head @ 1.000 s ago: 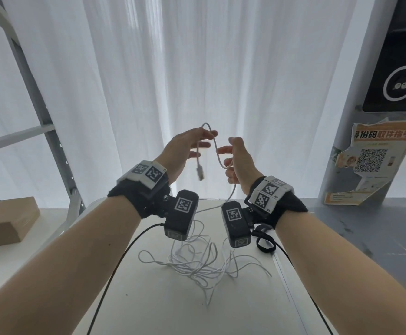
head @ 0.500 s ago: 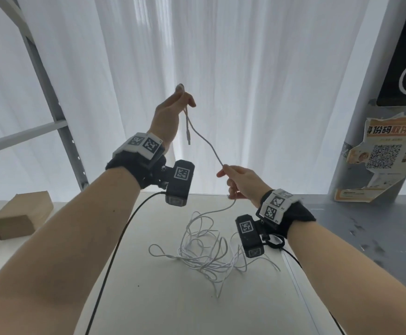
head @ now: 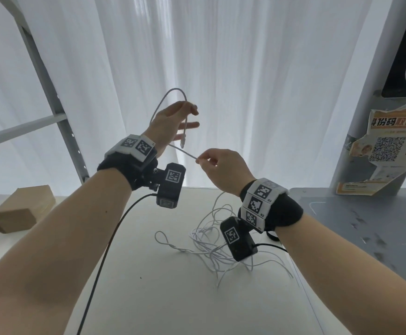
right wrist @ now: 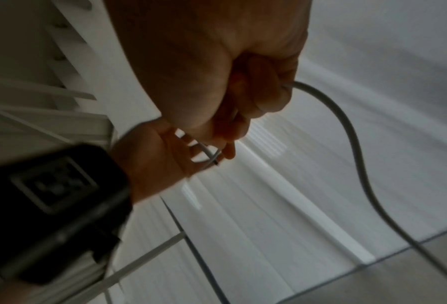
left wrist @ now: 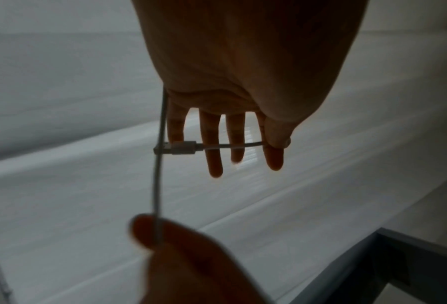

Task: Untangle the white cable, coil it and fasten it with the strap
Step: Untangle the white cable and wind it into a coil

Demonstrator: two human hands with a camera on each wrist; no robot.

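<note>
Since half a second earlier, the left hand (head: pixel 173 124) had come down and the right hand (head: pixel 223 169) had risen to meet it, and the white cable (head: pixel 182 152) now arched in a first loop over the left hand. The left thumb and forefinger pinched the cable just behind the plug (left wrist: pixel 183 148), the other fingers (left wrist: pixel 214 154) spread straight. The right hand's fingers were curled, pinching the cable near the left wrist. The rest lay tangled on the table (head: pixel 148 298) below.

To coil well, I judged the right hand should feed even loops and shake out each snag as it lifted. The twisted strands in the heap looked the likeliest hindrance. No strap was visible. A cardboard box (head: pixel 23 211) sat well apart at the left.
</note>
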